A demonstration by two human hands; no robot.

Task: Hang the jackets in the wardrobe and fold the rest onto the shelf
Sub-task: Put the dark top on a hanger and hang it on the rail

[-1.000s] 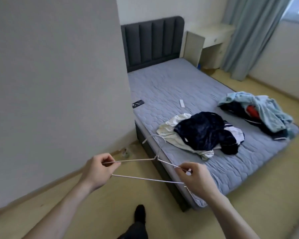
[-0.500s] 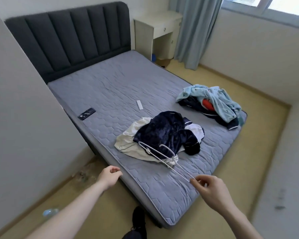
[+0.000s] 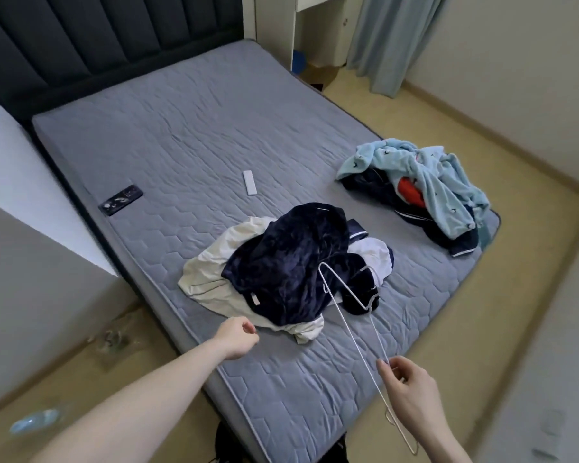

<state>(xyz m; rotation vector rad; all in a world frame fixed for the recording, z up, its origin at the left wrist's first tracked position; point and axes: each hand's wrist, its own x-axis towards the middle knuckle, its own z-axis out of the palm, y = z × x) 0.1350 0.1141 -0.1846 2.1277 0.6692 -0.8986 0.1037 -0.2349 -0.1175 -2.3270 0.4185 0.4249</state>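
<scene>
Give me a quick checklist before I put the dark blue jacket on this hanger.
1. Hanger held: ok, the right hand pinches its wire.
2. Left hand free to grab cloth: ok, it holds nothing, fingers loosely curled.
3. Dark blue jacket on top of the near pile: ok, it lies over the cream garment.
4. Jacket's collar found: cannot tell, it is crumpled.
5. Hanger clear of the cloth: cannot tell, its far end overlaps the jacket in view.
6. Wardrobe ready: cannot tell, not in view.
</scene>
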